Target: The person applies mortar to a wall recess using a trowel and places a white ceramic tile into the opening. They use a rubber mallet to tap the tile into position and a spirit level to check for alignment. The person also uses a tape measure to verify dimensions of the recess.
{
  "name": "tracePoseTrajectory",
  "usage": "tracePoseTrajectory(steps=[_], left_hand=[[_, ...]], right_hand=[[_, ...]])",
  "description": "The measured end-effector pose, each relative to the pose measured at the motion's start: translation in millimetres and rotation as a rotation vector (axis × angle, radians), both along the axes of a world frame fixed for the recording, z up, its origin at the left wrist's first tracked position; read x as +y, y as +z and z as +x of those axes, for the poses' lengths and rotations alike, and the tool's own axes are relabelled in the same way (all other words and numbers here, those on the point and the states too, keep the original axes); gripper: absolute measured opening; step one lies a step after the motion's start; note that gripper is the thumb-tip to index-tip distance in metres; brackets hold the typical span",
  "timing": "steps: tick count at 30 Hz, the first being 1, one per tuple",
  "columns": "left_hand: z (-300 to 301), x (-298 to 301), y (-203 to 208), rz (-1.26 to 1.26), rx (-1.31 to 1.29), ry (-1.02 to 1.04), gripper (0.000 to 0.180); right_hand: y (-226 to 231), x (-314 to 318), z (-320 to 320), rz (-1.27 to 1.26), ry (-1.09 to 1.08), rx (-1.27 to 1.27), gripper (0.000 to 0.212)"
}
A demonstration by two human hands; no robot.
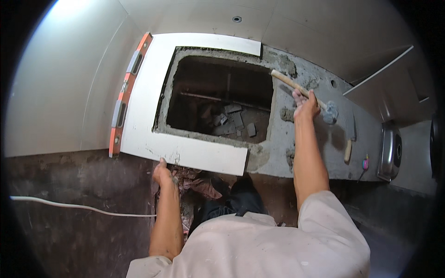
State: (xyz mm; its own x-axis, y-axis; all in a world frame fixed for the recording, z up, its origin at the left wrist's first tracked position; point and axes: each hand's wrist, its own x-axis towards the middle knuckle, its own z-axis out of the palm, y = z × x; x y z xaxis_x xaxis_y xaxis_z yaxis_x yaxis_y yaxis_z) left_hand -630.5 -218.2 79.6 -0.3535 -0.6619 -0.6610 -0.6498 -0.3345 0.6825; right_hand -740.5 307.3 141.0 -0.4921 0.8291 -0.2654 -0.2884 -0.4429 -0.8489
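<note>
A white, U-shaped tile (141, 99) lies on the counter around three sides of a rectangular opening. At its front edge is my left hand (162, 173), thumb against the rim and fingers curled, partly hidden below. My right hand (307, 105) is closed around the wooden handle of a mallet (291, 82), held over the bare cement right of the opening. The mallet's pale, dusty head (330, 112) points to the right. Along the tile's left edge rests an orange spirit level (124, 97).
Broken tile pieces (232, 121) lie down inside the opening. Farther right on the cement counter (320, 153) are a trowel (348, 147), a small pink tool (365, 163) and a metal sink (391, 153). A large panel (394, 76) leans at the back right. A white cable (83, 207) runs at the left.
</note>
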Motion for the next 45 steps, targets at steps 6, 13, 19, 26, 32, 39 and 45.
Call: tracePoseTrajectory(steps=[6,13,19,26,32,39,45], left_hand=[[-5.9,2.3,-2.7,-0.029,0.000,-0.013,0.034],[0.4,-0.8,-5.5,0.062,0.062,0.014,0.036],[5.3,3.1,-7.7,-0.044,0.043,0.030,0.029],[1.3,15.1,2.7,-0.037,0.153,0.120,0.020],[1.5,14.7,11.8,-0.086,0.104,0.056,0.023],[10.2,6.7,1.7,-0.326,0.144,-0.126,0.019],[4.7,9.9,-5.0,-0.149,0.326,0.212,0.018]], right_hand=[[-30.0,30.7,-131.6,-0.032,-0.093,-0.006,0.038],[-55.2,44.9,-164.5,0.202,-0.023,-0.232,0.050],[31.7,-84.2,-148.8,0.379,0.343,0.003,0.030],[60.0,-337.0,-124.0,0.540,1.212,0.167,0.017],[47.1,-433.5,-101.0,1.435,1.206,0.577,0.014],[59.3,-452.6,-89.3,1.467,1.376,0.705,0.021],[75.3,-468.6,-83.3,1.570,1.429,0.692,0.018]])
